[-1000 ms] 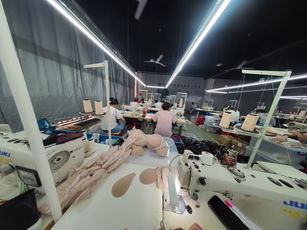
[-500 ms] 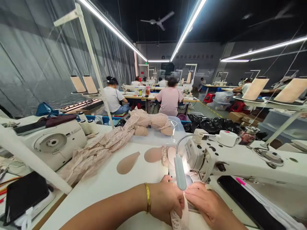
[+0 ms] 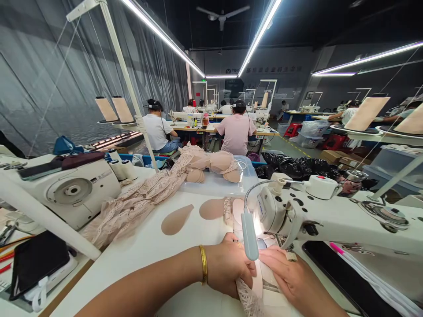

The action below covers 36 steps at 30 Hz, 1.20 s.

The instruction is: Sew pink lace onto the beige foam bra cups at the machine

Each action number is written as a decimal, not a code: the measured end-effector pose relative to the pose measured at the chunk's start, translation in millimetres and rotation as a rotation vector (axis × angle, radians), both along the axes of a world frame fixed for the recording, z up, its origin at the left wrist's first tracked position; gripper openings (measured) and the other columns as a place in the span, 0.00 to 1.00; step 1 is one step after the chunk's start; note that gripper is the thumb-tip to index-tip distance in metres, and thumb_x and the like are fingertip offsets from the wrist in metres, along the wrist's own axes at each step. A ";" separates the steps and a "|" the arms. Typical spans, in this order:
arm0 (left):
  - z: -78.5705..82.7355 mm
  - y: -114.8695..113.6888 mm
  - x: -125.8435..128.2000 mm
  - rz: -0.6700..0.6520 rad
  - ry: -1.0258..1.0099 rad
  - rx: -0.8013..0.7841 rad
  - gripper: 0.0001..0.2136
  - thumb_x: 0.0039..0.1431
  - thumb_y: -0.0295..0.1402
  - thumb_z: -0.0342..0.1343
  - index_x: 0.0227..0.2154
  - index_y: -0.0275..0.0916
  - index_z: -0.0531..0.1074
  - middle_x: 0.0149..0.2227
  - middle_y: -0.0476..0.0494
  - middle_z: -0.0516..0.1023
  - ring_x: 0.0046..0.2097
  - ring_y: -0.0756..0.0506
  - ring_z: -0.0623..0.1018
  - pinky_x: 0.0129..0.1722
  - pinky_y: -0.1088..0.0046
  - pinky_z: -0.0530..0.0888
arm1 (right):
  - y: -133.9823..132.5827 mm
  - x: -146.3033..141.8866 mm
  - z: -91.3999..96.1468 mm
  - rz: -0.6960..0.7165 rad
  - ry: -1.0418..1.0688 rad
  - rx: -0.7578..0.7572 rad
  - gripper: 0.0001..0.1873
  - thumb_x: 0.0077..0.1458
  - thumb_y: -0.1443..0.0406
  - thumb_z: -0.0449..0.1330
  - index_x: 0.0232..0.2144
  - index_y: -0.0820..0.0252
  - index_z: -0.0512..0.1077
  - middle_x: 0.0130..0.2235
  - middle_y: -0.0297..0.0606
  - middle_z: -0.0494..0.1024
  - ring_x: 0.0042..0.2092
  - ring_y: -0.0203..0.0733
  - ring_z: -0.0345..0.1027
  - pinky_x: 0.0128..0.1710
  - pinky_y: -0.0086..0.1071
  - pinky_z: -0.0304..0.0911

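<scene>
My left hand [image 3: 227, 267], with a gold bangle on the wrist, is closed on a strip of pink lace garment [image 3: 253, 293] in front of the white sewing machine [image 3: 330, 215]. My right hand [image 3: 291, 276] lies flat on the same piece, fingers stretched toward the needle area lit by a small lamp [image 3: 249, 233]. Two beige bra pads [image 3: 176, 219] lie on the white table [image 3: 155, 259] beyond my left hand.
A heap of pink lace garments [image 3: 148, 196] runs from a clear bin [image 3: 231, 185] across the table. A second sewing machine [image 3: 71, 189] stands at the left, a black phone [image 3: 38, 262] beside it. Thread cones [image 3: 114, 110] sit on a stand. Other workers [image 3: 235, 130] sit further back.
The view dropped from the room to the table. Both my hands came into view on the lace piece at the needle, and they have shifted it slightly forward.
</scene>
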<state>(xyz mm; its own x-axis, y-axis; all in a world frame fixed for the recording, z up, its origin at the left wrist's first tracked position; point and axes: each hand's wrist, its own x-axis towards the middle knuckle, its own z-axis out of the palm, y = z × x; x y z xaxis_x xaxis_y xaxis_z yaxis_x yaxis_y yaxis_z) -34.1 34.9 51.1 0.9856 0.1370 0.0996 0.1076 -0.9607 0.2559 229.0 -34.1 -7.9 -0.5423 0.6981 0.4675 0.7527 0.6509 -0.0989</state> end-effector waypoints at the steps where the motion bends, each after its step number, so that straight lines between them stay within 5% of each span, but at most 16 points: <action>1: -0.3 0.8 0.1 -0.009 0.000 -0.061 0.05 0.58 0.36 0.67 0.29 0.43 0.82 0.45 0.50 0.86 0.48 0.43 0.81 0.44 0.62 0.60 | 0.2 0.9 -0.9 -0.010 0.001 -0.011 0.26 0.65 0.73 0.52 0.57 0.45 0.78 0.50 0.33 0.87 0.46 0.44 0.82 0.47 0.35 0.78; 5: -4.3 4.0 -0.1 -0.029 -0.011 -0.196 0.05 0.60 0.33 0.66 0.29 0.39 0.81 0.46 0.46 0.85 0.50 0.41 0.81 0.48 0.58 0.60 | 0.3 3.6 -4.2 -0.039 -0.013 -0.060 0.26 0.65 0.71 0.53 0.58 0.42 0.77 0.49 0.32 0.87 0.45 0.44 0.82 0.46 0.35 0.78; 21: -10.1 8.1 -1.0 -0.039 0.019 -0.157 0.04 0.61 0.34 0.65 0.31 0.41 0.80 0.50 0.48 0.84 0.54 0.40 0.79 0.47 0.60 0.61 | -1.1 -1.5 -0.5 -0.049 0.015 0.016 0.24 0.66 0.71 0.50 0.54 0.46 0.79 0.48 0.34 0.87 0.45 0.43 0.83 0.41 0.32 0.78; 36: -9.5 22.7 -1.6 0.057 0.022 -0.055 0.08 0.62 0.31 0.63 0.26 0.42 0.78 0.34 0.51 0.82 0.38 0.46 0.76 0.55 0.57 0.59 | -2.0 13.1 -11.9 0.032 -0.045 0.048 0.22 0.64 0.71 0.55 0.55 0.48 0.76 0.49 0.34 0.87 0.45 0.46 0.83 0.49 0.39 0.77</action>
<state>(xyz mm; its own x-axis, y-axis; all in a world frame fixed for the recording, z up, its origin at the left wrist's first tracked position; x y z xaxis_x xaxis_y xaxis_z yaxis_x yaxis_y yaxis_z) -35.7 57.6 41.6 0.9780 0.1971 0.0686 0.1676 -0.9376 0.3048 242.1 -36.1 -19.8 -0.5854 0.6572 0.4748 0.7344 0.6779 -0.0329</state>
